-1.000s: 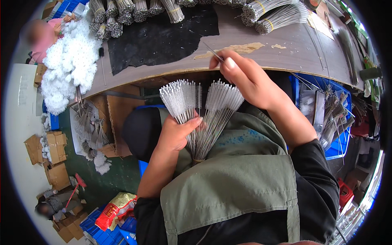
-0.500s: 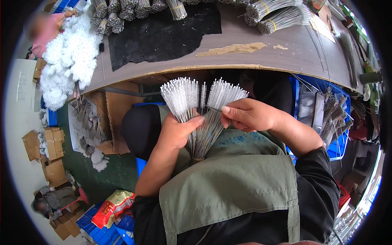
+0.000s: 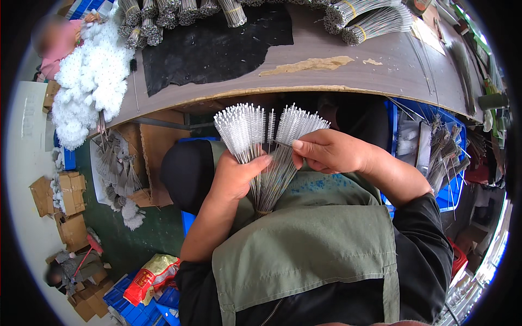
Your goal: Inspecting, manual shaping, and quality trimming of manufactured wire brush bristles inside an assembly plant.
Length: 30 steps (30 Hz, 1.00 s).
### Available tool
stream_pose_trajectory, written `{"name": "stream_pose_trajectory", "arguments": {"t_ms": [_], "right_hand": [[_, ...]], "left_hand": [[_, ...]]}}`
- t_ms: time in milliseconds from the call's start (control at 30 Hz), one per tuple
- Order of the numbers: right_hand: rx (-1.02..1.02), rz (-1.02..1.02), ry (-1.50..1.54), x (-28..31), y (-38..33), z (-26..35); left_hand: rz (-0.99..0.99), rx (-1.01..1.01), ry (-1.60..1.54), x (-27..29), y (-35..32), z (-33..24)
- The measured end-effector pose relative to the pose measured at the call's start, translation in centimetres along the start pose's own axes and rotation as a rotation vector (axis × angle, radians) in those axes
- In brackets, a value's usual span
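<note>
My left hand (image 3: 235,173) is wrapped round the left part of a bundle of thin wire tube brushes (image 3: 242,130). Their white bristle heads point up and fan into two groups, with a single brush (image 3: 271,126) standing in the gap. Lower down the wire stems gather in a band (image 3: 264,213) near my apron. At the right group my right hand (image 3: 326,152) is closed, thumb against forefinger, on a thin dark piece (image 3: 283,144). That piece reaches toward the gap just under the bristles; what kind it is does not show clearly.
On the table (image 3: 217,92) ahead lie a black sheet (image 3: 217,49), banded wire bundles (image 3: 375,24) and a white bristly heap (image 3: 89,81). Blue crates (image 3: 454,190) with brushes stand at right; a box (image 3: 157,157) is left. Two other people (image 3: 57,49) are at far left.
Both hands and the bundle stay almost still. The view has shifted slightly. At the lower left, the person with the red-headed long handle has moved it.
</note>
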State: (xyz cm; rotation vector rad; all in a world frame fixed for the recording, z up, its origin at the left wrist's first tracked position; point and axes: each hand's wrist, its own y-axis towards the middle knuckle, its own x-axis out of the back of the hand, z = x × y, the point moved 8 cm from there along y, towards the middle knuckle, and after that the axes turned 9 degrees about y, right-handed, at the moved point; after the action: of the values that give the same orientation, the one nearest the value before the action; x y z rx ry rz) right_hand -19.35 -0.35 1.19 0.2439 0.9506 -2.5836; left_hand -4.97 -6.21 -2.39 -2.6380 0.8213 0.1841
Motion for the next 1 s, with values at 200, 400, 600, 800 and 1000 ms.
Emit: {"name": "stream_pose_trajectory", "arguments": {"t_ms": [200, 400, 600, 800, 1000], "right_hand": [[0.033, -0.055, -0.129, 0.3, 0.0, 0.5], [0.127, -0.111, -0.306, 0.5, -0.1, 1.5], [0.414, -0.045, -0.369, 0.7, -1.6, 5.6], [0.976, -0.181, -0.623, 1.8, 2.9, 10.3], [0.599, 0.029, -0.165, 2.2, 6.9, 8.2]], "left_hand": [[-0.010, 0.030, 0.051, 0.0, 0.0, 0.0], [0.010, 0.024, 0.015, -0.1, 0.1, 0.1], [-0.059, 0.063, 0.036, 0.0, 0.1, -0.1], [0.042, 0.059, -0.004, -1.0, 0.4, 0.2], [0.028, 0.046, -0.009, 0.2, 0.3, 0.5]]}}
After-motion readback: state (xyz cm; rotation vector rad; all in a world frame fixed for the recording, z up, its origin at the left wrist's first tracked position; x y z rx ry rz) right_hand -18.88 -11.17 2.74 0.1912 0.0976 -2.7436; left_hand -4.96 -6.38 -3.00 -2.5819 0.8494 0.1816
